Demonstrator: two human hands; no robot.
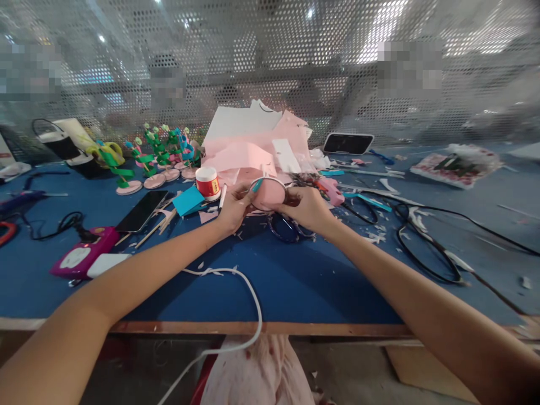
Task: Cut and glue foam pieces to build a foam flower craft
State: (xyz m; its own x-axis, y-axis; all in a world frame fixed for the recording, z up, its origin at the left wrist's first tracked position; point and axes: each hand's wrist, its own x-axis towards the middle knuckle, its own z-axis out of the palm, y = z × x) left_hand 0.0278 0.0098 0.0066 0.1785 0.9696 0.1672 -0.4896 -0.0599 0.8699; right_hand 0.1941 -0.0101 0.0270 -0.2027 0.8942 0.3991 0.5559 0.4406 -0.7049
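A round pink disc (270,194) with a pale rim is held up above the middle of the table, between both hands. The fingers of my left hand (236,205) are closed on its left edge. A small teal piece (257,185) shows by my left thumb; I cannot tell what it is. On the right edge of the disc, my right hand (306,205) grips with thumb and fingers. Just below lie dark blue scissor handles (287,229). A red and white tub (207,183) stands left of the disc, near blue paper squares (188,201).
Several pink-based paper plant models (154,180) stand at the back left. Pink and white sheets (240,132) are piled behind the hands. A phone (142,211) and a purple power socket (86,253) lie left; black cable (422,270) loops right. A white cable (253,292) crosses the front edge.
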